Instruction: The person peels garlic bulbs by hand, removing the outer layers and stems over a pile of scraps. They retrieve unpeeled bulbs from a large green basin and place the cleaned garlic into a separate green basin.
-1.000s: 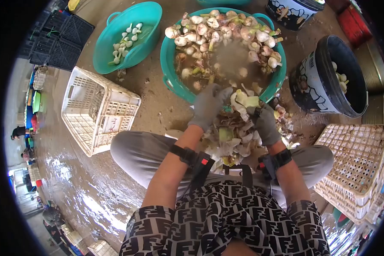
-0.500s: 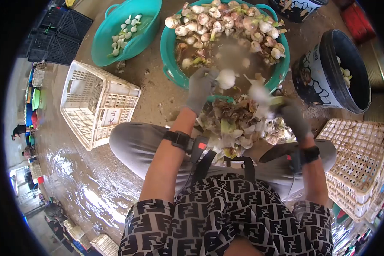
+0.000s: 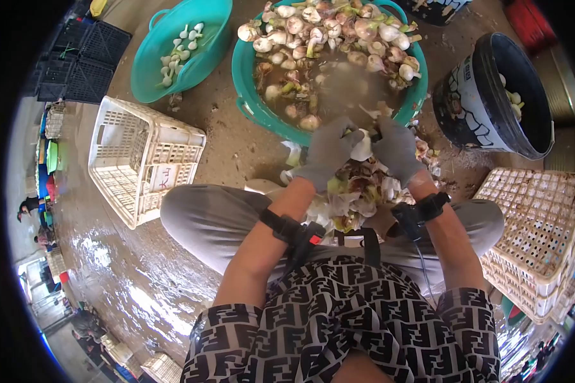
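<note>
Stripping stage, judging by appearance: left hand (image 3: 328,151) narrowed on a pale garlic piece (image 3: 362,147) at frame centre — bulb or husk, indistinct; right hand (image 3: 398,152) curled beside it, grip uncertain. Loose peelings (image 3: 347,205) below, green tub (image 3: 239,71) above — further stripping calls for opposed fingertips.

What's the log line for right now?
left hand: at white garlic piece | right hand: beside it | below: peels | ahead: green tub, bulbs, murky water
</note>
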The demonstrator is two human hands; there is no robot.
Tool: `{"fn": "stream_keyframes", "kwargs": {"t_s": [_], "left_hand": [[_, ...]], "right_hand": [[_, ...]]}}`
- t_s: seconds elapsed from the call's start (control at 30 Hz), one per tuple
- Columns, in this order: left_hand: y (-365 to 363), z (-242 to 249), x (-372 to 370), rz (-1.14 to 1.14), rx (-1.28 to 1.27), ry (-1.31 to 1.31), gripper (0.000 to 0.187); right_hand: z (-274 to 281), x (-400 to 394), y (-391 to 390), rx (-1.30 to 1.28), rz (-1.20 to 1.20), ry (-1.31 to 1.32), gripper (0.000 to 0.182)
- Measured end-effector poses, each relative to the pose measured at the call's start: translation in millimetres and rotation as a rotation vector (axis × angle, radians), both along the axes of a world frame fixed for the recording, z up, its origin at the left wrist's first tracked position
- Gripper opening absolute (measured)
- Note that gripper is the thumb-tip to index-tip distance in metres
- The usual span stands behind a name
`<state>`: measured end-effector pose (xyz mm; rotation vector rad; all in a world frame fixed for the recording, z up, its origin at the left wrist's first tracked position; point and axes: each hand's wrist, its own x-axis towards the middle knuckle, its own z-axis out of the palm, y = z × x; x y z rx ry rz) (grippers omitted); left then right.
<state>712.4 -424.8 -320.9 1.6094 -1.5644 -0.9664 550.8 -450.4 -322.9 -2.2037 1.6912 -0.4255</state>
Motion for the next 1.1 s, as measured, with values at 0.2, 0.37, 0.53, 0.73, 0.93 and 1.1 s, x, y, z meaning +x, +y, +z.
{"fn": "stream_keyframes", "kwargs": {"t_s": [0.2,0.37,0.53,0.73,0.93,1.1], "left_hand": [[-8.3,9.2,28.1,-0.051,0.008,0.043,0.016],[-6.0,1.3,1.9,-0.006,-0.068,0.011,0.016],[-2.3,1.1,0.1,-0.058,0.015,-0.063,0.016],[6.0,6.6,18.7,-0.280,-0.156,0.171,0.009],[10.8,-0.6,23.0,-0.237,-0.150,0.535,0.007],[-8.3,-3.2,62.0,0.003,0.186,1.278,0.014]], "right_hand": [[-1.5,-33.1,-3.4,0.216,-0.202,-0.215,0.014],[8.3,11.4,8.3,-0.004,-0.017,0.010,0.018],[6.8,12.0,7.2,0.056,-0.039,0.107,0.015],[-26.6,-35.1,-7.0,0.164,-0.234,0.173,0.021],[-55.4,-70.4,-7.7,0.271,-0.242,0.195,0.023],[-42.7,-78.5,-18.9,0.518,-0.127,-0.209,0.027]]}}
